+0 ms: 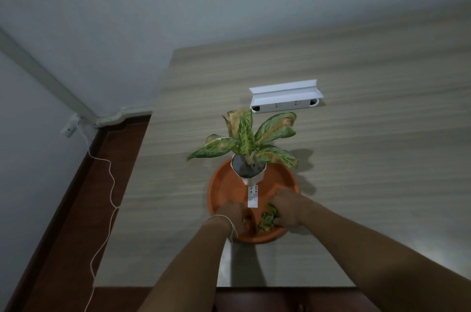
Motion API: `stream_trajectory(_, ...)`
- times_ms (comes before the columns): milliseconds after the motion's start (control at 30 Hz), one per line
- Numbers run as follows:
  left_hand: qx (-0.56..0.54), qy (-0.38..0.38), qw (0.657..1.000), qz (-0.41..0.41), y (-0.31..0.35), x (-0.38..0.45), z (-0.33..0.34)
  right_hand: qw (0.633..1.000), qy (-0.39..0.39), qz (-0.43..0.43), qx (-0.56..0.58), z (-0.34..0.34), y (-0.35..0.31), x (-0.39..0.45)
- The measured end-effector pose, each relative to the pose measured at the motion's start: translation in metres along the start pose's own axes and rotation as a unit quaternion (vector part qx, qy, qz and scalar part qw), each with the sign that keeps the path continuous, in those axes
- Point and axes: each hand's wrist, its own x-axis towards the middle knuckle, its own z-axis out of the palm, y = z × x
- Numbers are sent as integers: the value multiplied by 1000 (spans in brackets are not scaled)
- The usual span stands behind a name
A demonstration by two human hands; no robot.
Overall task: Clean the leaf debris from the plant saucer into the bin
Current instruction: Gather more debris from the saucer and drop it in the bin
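Tabletop saucer (224, 192): leaf debris (267, 218) between both hands (260, 212).

Both forearms are showing bare, with no sleeves reaching into view. The left hand (235, 217) is wearing a thin pale string (226, 220) tied around its wrist, loose ends hanging down. The right hand (285, 209) is wearing nothing visible.

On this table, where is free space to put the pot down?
Bare table lies right of the saucer, and left of it up to the table edge. It is crowded inside the saucer: pot, leaf debris, and both hands.
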Motion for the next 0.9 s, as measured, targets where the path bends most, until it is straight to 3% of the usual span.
stream_trajectory(67, -3, -26, 1000, -7, -6, 0, 10, 1000, 10, 1, 6, 3, -1, 3)
stream_trajectory(433, -31, 36, 998, 28, -7, 9, 20, 1000, 13, -18, 16, 11, -8, 10)
stream_trajectory(900, -61, 46, 997, -28, -10, 15, 24, 994, 87, 5, 71, -11, -2, 10)
